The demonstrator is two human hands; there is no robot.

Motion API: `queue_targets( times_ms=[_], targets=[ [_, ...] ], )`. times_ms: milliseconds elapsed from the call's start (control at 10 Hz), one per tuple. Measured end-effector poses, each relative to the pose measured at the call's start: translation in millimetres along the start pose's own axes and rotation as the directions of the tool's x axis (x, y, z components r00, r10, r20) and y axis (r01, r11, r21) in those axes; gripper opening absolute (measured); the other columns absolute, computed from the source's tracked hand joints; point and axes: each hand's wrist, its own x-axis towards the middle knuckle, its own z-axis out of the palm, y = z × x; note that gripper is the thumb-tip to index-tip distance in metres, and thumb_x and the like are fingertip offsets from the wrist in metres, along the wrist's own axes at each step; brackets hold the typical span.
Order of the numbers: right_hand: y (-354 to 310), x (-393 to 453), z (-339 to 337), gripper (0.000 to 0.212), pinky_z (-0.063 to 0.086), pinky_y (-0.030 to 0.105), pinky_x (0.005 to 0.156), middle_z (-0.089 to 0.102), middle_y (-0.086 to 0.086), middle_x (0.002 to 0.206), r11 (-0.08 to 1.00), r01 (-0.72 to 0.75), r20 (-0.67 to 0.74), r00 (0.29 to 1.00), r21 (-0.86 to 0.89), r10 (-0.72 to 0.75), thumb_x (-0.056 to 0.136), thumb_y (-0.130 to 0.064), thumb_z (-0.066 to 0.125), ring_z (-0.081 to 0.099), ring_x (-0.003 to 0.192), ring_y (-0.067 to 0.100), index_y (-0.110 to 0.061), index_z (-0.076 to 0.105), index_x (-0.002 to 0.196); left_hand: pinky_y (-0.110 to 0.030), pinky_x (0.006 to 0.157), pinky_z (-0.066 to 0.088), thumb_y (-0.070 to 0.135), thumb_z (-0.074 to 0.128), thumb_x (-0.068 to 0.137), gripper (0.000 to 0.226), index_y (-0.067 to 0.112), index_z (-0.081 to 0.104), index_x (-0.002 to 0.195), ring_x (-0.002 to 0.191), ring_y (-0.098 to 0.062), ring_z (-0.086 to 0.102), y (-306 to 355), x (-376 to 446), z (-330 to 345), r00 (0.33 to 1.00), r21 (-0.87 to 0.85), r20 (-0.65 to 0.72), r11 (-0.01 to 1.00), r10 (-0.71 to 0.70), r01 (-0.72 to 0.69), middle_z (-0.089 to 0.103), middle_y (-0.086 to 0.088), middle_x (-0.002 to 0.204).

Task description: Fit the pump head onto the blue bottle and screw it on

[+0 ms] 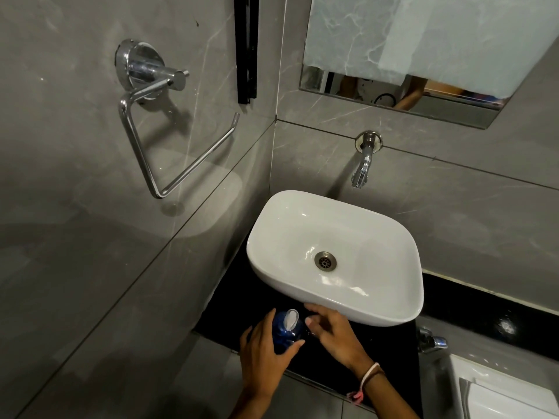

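Blue plastic bottle with white pump head stands gripped by the left hand; the right hand, fingers loosely spread, holds nothing beside it.

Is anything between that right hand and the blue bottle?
Nothing visible. The right hand hovers just beside the blue bottle, fingers open, with only bare black counter between. The left hand already grips the bottle, and the pump head sits on top.

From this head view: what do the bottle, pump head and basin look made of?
Blue bottle: likely translucent plastic, glossy; deep blue with soft highlights. Pump head: white plastic, smooth, from its moulded look. Basin: probably glazed ceramic; bright white with sharp reflections. The left hand grips the bottle; the right hand is beside it.
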Motion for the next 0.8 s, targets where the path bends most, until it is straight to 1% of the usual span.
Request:
queue_targets(
  times_ms=[100,200,300,400,500,600,700,800],
  targets=[
    [12.8,10.6,15.4,0.019,0.058,0.018,0.074,0.075,0.003,0.089,0.971,-0.16,0.073,0.986,0.18,0.149,0.097,-0.008,0.067,0.071,0.084,0.01,-0.016,0.072,0.113,-0.039,0.087,0.052,0.073,0.071,0.06,0.079,0.023,0.064,0.121,0.102,-0.017,0.067,0.0,-2.3,-5.0,0.999,-0.013,-0.01,0.999,-0.03,0.03,0.073,0.005,0.11],
    [10.7,24.1,27.6,0.018,0.058,0.018,0.072,0.077,-0.006,0.081,0.971,-0.148,0.062,0.988,0.188,0.138,0.095,-0.005,0.068,0.071,0.078,0.007,-0.015,0.073,0.11,-0.04,0.084,0.054,0.068,0.077,0.057,0.077,0.025,0.065,0.12,0.099,-0.017,0.067,-5.3,3.4,-11.7,0.997,-0.011,-0.018,0.997,-0.073,0.073,0.074,0.006,0.108],
    [-3.4,48.1,50.8,0.022,0.058,0.024,0.075,0.076,-0.012,0.071,0.988,-0.078,0.063,0.996,0.131,0.071,0.095,-0.007,0.069,0.07,0.073,0.007,-0.006,0.073,0.117,-0.038,0.08,0.055,0.07,0.074,0.058,0.073,0.035,0.062,0.121,0.097,-0.015,0.067,-17.5,20.7,-31.2,0.99,0.02,-0.01,0.99,-0.14,0.141,0.074,0.011,0.104],
    [-17.9,62.9,67.2,0.023,0.056,0.022,0.072,0.072,-0.01,0.072,0.993,-0.046,0.064,0.997,0.107,0.04,0.095,-0.008,0.069,0.067,0.065,0.002,-0.006,0.072,0.118,-0.038,0.075,0.056,0.066,0.073,0.057,0.069,0.035,0.064,0.118,0.091,-0.018,0.068,-29.1,34.4,-46.1,0.991,-0.01,-0.039,0.992,-0.13,0.13,0.075,0.009,0.098],
    [-32.4,84.0,85.9,0.026,0.055,0.022,0.075,0.074,0.005,0.086,0.994,-0.022,0.08,0.997,0.108,0.013,0.095,-0.013,0.07,0.066,0.07,0.003,-0.008,0.07,0.121,-0.033,0.066,0.055,0.059,0.079,0.057,0.062,0.033,0.067,0.113,0.08,-0.021,0.069,-39.5,54.7,-67.3,0.989,-0.006,-0.037,0.99,-0.14,0.14,0.075,0.005,0.087],
    [-41.7,91.1,91.3,0.031,0.055,0.027,0.085,0.074,0.01,0.097,0.998,-0.005,0.088,0.996,0.069,-0.001,0.095,-0.017,0.07,0.069,0.086,0.014,-0.009,0.069,0.125,-0.031,0.064,0.053,0.061,0.076,0.058,0.061,0.034,0.067,0.111,0.078,-0.022,0.069,-46.7,61.7,-69.8,0.989,0.015,-0.025,0.989,-0.145,0.146,0.075,0.006,0.086],
    [-52.3,74.0,82.9,0.034,0.051,0.016,0.086,0.076,0.009,0.104,0.994,0.081,0.015,0.997,-0.073,-0.08,0.096,-0.02,0.069,0.071,0.097,0.016,-0.014,0.066,0.13,-0.037,0.081,0.055,0.071,0.069,0.061,0.082,0.026,0.059,0.128,0.104,-0.024,0.066,-46.7,58.2,-70.1,0.985,-0.001,-0.084,0.989,-0.15,0.151,0.071,0.0,0.116],
    [-50.3,57.5,71.5,0.029,0.05,0.015,0.089,0.075,0.003,0.107,0.955,0.237,-0.154,0.952,-0.178,-0.265,0.097,-0.018,0.066,0.069,0.098,0.01,-0.017,0.067,0.126,-0.04,0.096,0.05,0.072,0.063,0.069,0.087,0.022,0.049,0.139,0.121,-0.024,0.056,-43.0,54.1,-70.7,0.986,-0.035,-0.135,0.995,-0.102,0.098,0.06,-0.003,0.135]
  ],
)
